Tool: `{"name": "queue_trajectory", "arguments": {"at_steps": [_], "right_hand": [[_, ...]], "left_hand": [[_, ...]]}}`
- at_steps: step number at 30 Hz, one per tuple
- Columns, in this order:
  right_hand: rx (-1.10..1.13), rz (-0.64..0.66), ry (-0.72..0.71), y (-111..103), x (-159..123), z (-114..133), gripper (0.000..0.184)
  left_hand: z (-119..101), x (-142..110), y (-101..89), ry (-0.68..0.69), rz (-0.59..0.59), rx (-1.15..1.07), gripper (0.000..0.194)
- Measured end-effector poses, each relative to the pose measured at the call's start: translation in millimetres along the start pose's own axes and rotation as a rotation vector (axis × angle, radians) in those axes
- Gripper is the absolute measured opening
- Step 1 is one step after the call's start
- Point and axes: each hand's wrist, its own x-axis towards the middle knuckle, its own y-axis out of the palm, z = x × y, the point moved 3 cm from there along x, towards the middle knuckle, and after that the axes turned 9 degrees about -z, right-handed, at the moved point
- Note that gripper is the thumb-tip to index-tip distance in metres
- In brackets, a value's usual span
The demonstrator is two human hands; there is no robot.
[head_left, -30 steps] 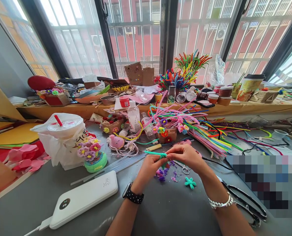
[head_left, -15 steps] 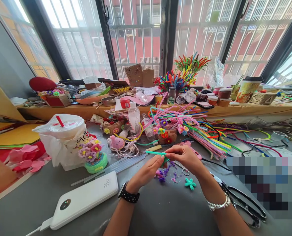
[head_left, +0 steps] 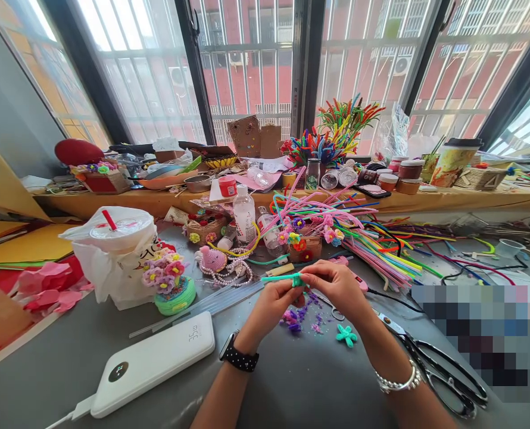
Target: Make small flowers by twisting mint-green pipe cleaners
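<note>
Between my two hands is a teal pipe cleaner [head_left: 277, 278], its straight end pointing left and its other end bunched into small loops. My left hand [head_left: 274, 307] pinches the looped part from below. From the right, my right hand [head_left: 331, 287] grips the same bunch between thumb and fingertips. Fingers partly hide the loops. A finished teal pipe-cleaner flower [head_left: 346, 335] lies on the grey table, below and right of my hands. Purple and pink fuzz scraps [head_left: 298, 319] are scattered just under them, beside small scissors [head_left: 335, 312] partly covered by my right hand.
Large black-handled scissors [head_left: 443, 372] lie by my right forearm. At left are a white power bank [head_left: 155, 363], a flower pot ornament [head_left: 174, 295] and a bagged drink cup [head_left: 122, 229]. Loose pipe cleaners [head_left: 381, 256] and a pink glue gun [head_left: 360, 280] lie behind my hands.
My left hand has shifted slightly right and its fingers have moved lower on the loops. The teal pipe cleaner's bunched part has turned a little and shows more. Both hands still hold it.
</note>
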Motion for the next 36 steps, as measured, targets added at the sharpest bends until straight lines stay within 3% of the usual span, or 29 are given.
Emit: {"name": "queue_trajectory", "arguments": {"at_steps": [6,8,13,21,29,32,36], "right_hand": [[-0.066,0.148,-0.045,5,-2,-1,0.023],[-0.129,0.119,-0.072,6,-1,-2,0.021],[-0.259,0.089,-0.115,7,0,-3,0.02],[-0.332,0.124,-0.083,10,0,-4,0.022],[-0.35,0.09,-0.065,12,-1,-6,0.021],[-0.377,0.073,-0.083,12,-1,-7,0.02],[-0.378,0.07,-0.086,9,0,-7,0.025]], "left_hand": [[4,0,0.0,0.057,0.015,0.169,0.039],[4,0,-0.8,0.081,-0.005,0.245,0.035],[0,0,-6.4,0.225,-0.187,0.423,0.02],[0,-4,0.6,0.254,-0.145,0.535,0.023],[2,-5,11.5,0.233,-0.268,0.829,0.024],[3,-4,9.0,0.21,-0.258,0.812,0.023],[0,-4,3.9,0.246,-0.135,0.557,0.025]]}}
